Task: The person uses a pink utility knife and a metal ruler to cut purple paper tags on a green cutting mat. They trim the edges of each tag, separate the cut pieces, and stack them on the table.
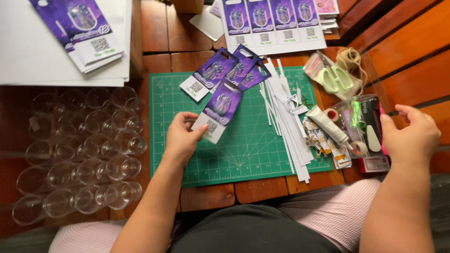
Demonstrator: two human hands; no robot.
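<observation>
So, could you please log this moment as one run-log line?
left hand: holds purple card over green cutting mat | right hand: open, above clear box of supplies | paper strips: on mat

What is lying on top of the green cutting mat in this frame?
On the green cutting mat lie purple printed cards, a heap of white paper strips, and the card held by the left hand. The mat surface under them is hidden.

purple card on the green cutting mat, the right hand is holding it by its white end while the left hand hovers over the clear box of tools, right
Not quite: the hands are swapped. In the head view the left hand holds the purple card by its white end over the green cutting mat, while the right hand hovers over the clear box of tools.
</observation>
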